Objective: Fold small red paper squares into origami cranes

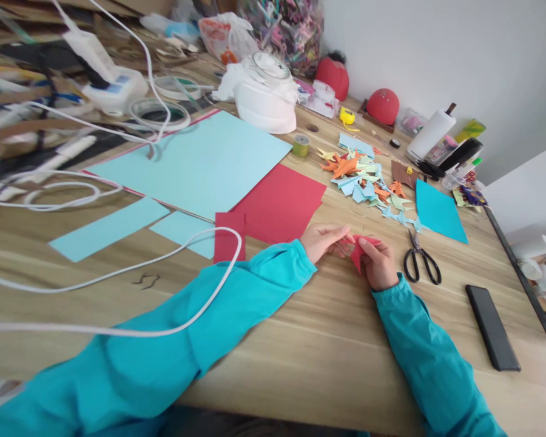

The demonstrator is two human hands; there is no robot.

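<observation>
Both my hands meet over the wooden table, holding a small folded piece of red paper (pixel 357 254). My left hand (pixel 324 241) pinches its left end, with the fingers partly covering it. My right hand (pixel 379 263) grips the other side between thumb and fingers. Behind the hands lies a heap of folded paper cranes (pixel 361 176) in orange, light blue and pale green. Black-handled scissors (pixel 421 260) rest to the right of my right hand. Red paper sheets (pixel 282 203) lie beyond my left hand.
A white cable (pixel 225 291) loops across my left sleeve. Large light blue sheets (pixel 204 161) and cut strips (pixel 111 229) lie at left. A bright blue sheet (pixel 439 209) and a black phone (pixel 492 328) lie at right. A spool of thread (pixel 301 145) stands near the cranes.
</observation>
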